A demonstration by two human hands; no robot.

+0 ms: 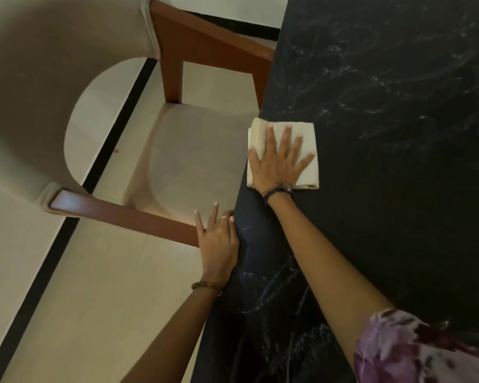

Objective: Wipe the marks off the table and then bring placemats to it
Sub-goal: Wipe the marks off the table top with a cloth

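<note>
Folded cream cloth (284, 153) flat on chalk-smeared black table (398, 189), near edge

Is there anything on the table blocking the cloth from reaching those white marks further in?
Nothing visible does. The right hand presses the cloth flat near the table edge, and the white marks lie on bare surface beyond it. The left hand rests on the edge, behind the cloth.

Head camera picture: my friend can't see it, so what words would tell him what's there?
A person's right hand presses a folded cream cloth flat on a black table streaked with white marks. The left hand rests on the table's edge, beside a beige chair with brown wooden arms.
</note>
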